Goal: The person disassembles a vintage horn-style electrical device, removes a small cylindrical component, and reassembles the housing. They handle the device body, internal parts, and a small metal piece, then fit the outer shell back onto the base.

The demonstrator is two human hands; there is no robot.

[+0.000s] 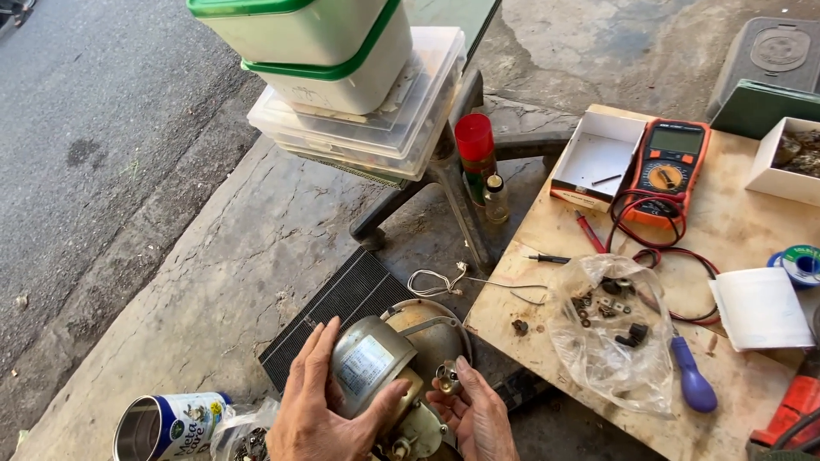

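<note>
Cracked concrete floor (256, 248) outdoors, asphalt road along its left edge; low plywood board (735, 248) at right serves as bench.

Left hand (320, 410) wraps the metal motor housing (371, 363) from the left, fingers curled over the labelled can, thumb across its lower side. Right hand (478, 414) cups it from below-right, thumb tip touching the shaft end (446, 376). Motor held low centre, above the floor; long axis runs upper-left to lower-right, shaft end toward the right hand.

Around it: ribbed black panel (342, 299) beneath, open tin can (166, 427) at left, plastic bag of small parts (611, 341), purple-handled screwdriver (692, 384), orange multimeter (668, 171).
</note>
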